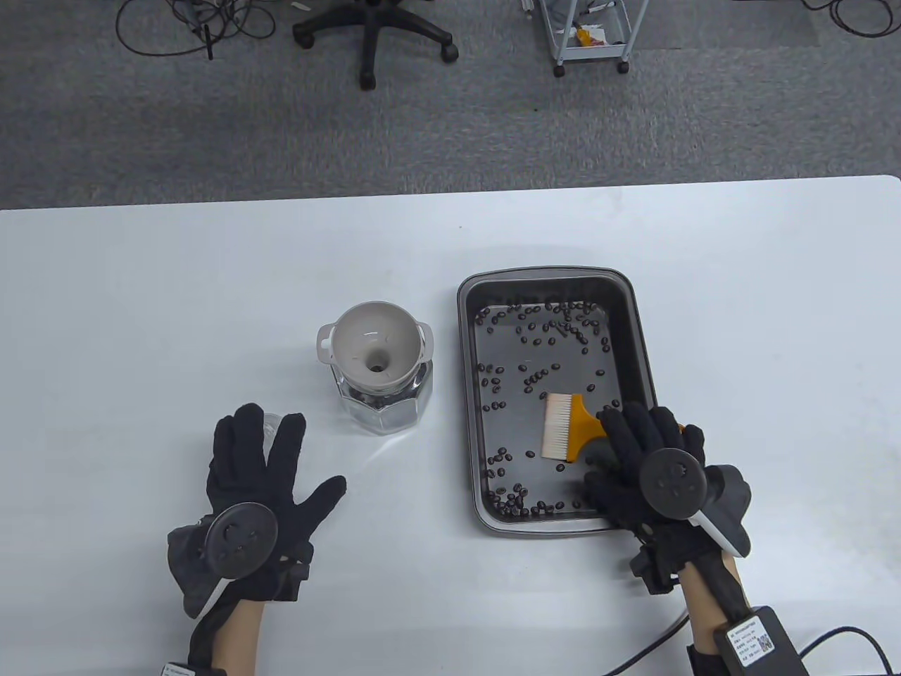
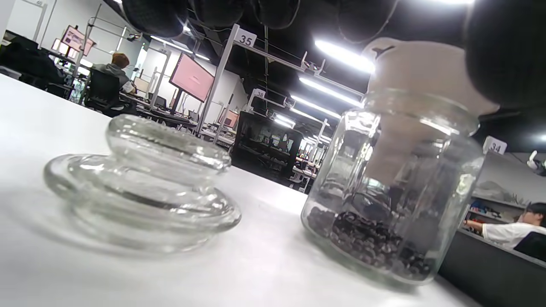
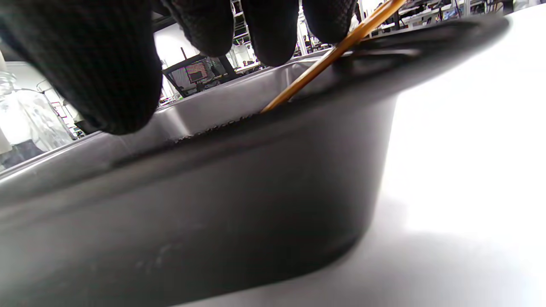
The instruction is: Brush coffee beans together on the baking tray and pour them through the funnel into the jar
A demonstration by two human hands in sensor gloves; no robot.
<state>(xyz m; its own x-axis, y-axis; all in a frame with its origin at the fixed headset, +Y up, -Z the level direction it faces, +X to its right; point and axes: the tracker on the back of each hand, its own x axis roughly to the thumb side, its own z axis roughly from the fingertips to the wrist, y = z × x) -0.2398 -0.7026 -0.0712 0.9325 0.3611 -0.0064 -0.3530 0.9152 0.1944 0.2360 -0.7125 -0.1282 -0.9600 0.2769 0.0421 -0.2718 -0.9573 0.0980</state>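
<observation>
A dark baking tray (image 1: 464, 394) holds scattered coffee beans (image 1: 549, 331), thicker at its far end and near edge. An orange-handled brush (image 1: 566, 426) lies in the tray with its pale bristles pointing left. My right hand (image 1: 633, 451) lies over the handle at the tray's near right corner. In the right wrist view the handle (image 3: 332, 55) leans on the rim, beside my fingers (image 3: 273, 30), with no finger curled round it. A white funnel (image 1: 376, 345) sits in the glass jar (image 1: 383, 412), which has some beans inside (image 2: 371, 243). My left hand (image 1: 274, 451) is spread flat over the glass lid (image 2: 140, 183).
The jar stands left of the tray with a gap of white table (image 1: 211, 296) between them. Beyond the table's far edge, on grey carpet, are an office chair base (image 1: 373, 35) and a wheeled cart (image 1: 591, 35). A cable (image 1: 838, 641) trails from my right wrist.
</observation>
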